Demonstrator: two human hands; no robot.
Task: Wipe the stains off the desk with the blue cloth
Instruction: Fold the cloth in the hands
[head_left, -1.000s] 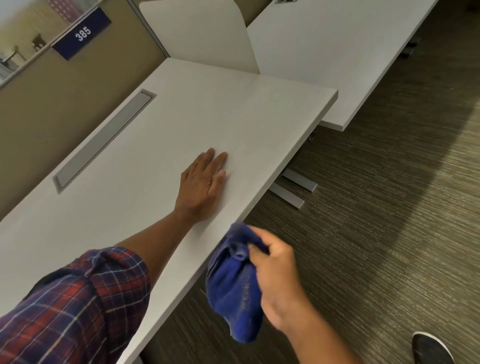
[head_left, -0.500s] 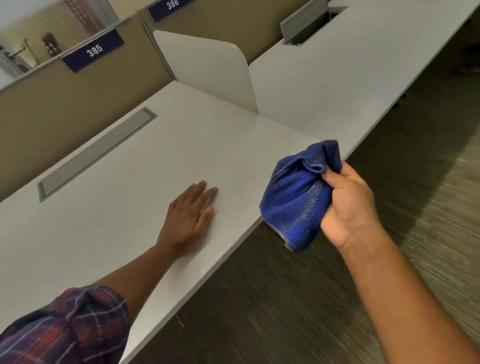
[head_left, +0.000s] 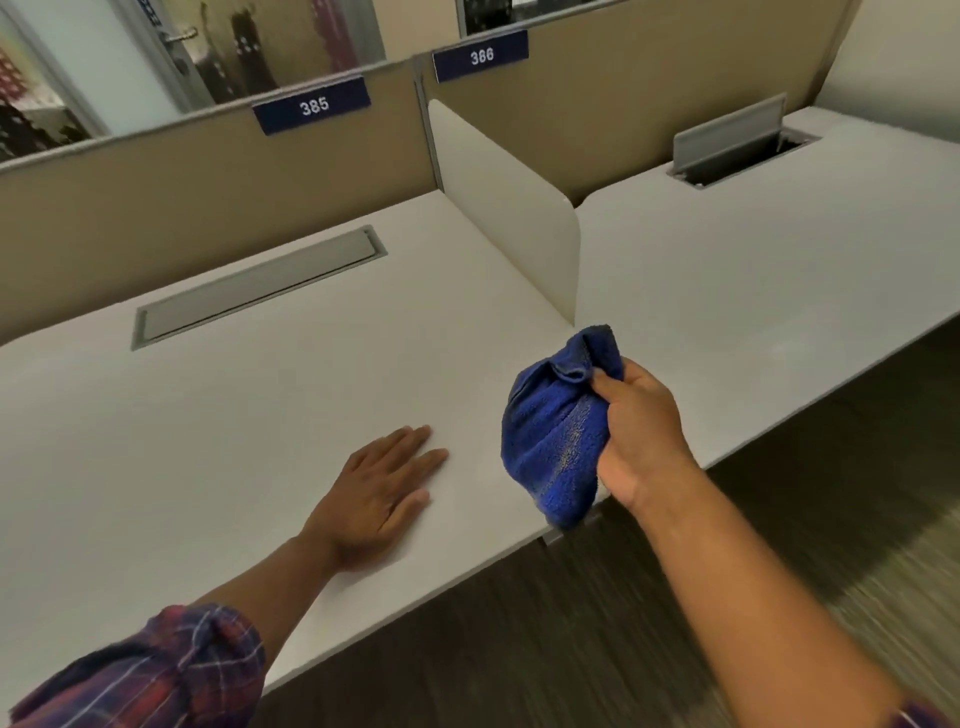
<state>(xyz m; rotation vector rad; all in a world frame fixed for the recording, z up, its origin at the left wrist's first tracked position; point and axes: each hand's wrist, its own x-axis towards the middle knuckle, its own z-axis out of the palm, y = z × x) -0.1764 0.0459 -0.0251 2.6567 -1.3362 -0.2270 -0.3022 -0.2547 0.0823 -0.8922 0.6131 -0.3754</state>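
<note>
Fingers (head_left: 610, 383) of the right hand (head_left: 641, 441) are clenched on the blue cloth (head_left: 556, 431), which is bunched into a loose wad and hangs from the grip above the front right corner of the worktop (head_left: 218, 415); whether its lower end touches the edge cannot be told. Left hand (head_left: 379, 499) lies palm down on the worktop near the front edge, digits extended and together, grasping nothing. A rolled plaid sleeve (head_left: 156, 670) covers the left upper forearm; the right forearm is bare.

Surroundings: a closed grey cable hatch (head_left: 254, 286) is set flush into the worktop toward the rear. A white divider panel (head_left: 509, 218) stands upright along the right side, separating this worktop from the neighbouring desk (head_left: 753, 270). On that desk a cable hatch flap (head_left: 727, 135) stands raised over its opening. A tan partition (head_left: 130, 208) runs behind both, carrying blue number plates reading 385 (head_left: 313, 106) and 386 (head_left: 481, 56). Dark carpet (head_left: 571, 623) lies below the front edge.

No stains can be made out on the worktop surface. Nothing stands between the cloth and the surface other than the left hand, which is just beside the cloth
</note>
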